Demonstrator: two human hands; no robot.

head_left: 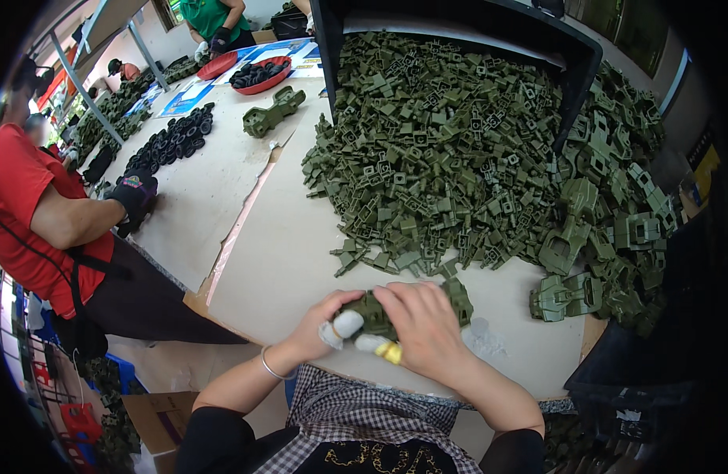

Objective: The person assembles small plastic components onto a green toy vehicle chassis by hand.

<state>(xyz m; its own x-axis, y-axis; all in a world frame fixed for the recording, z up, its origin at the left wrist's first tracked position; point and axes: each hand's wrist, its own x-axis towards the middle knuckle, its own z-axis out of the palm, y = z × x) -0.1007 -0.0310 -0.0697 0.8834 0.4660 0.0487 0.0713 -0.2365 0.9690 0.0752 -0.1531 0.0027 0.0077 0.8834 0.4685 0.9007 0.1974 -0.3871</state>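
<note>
My left hand (316,328) and my right hand (427,325) are both closed on a large olive-green moulded plastic part (458,300), held low over the near edge of the table. The left fingers grip its left end, while the right fingers lie across its top and hide much of its middle. Both thumbs wear white wraps, the right one with yellow tape on it. Just beyond my hands, a big heap of small olive-green plastic pieces (451,158) spreads over the table. Whether a small piece is also between my fingers is hidden.
Larger green plastic parts (569,296) are piled at the right. A black bin wall (328,55) frames the heap. Leftward lie one green part (273,112), black rings (174,138) and a red tray (261,87). A co-worker in red (48,197) stands at the left.
</note>
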